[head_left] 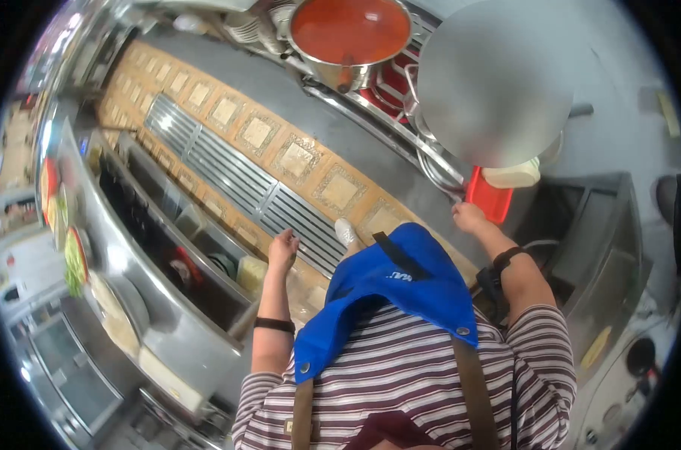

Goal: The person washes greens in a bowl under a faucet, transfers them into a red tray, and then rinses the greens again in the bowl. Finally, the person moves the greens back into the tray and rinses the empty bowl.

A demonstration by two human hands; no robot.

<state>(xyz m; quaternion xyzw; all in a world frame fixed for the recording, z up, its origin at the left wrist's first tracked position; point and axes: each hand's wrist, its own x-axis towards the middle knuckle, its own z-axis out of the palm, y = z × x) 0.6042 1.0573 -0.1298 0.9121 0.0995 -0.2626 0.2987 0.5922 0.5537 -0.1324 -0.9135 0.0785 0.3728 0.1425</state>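
My left hand [283, 250] hangs above the floor at the left of my body. Its fingers are loosely curled and apart, and I see nothing held in them. My right hand [469, 217] is at the front edge of the stove, beside a red tray [499, 196]. Its fingers are bent in by the end of a curved metal handle [439, 178]; whether they grip it is too small to tell. A pale, rounded container [511, 174] lies partly over the tray. Behind it, a large round grey shape [498, 82] is blurred out.
A wide metal pot [333, 73] of red sauce stands on the stove's red grate [389, 94]. Across the tiled floor [295, 159] runs a metal drain grate [231, 169]. On the left is a steel counter [156, 300] with food and trays along it.
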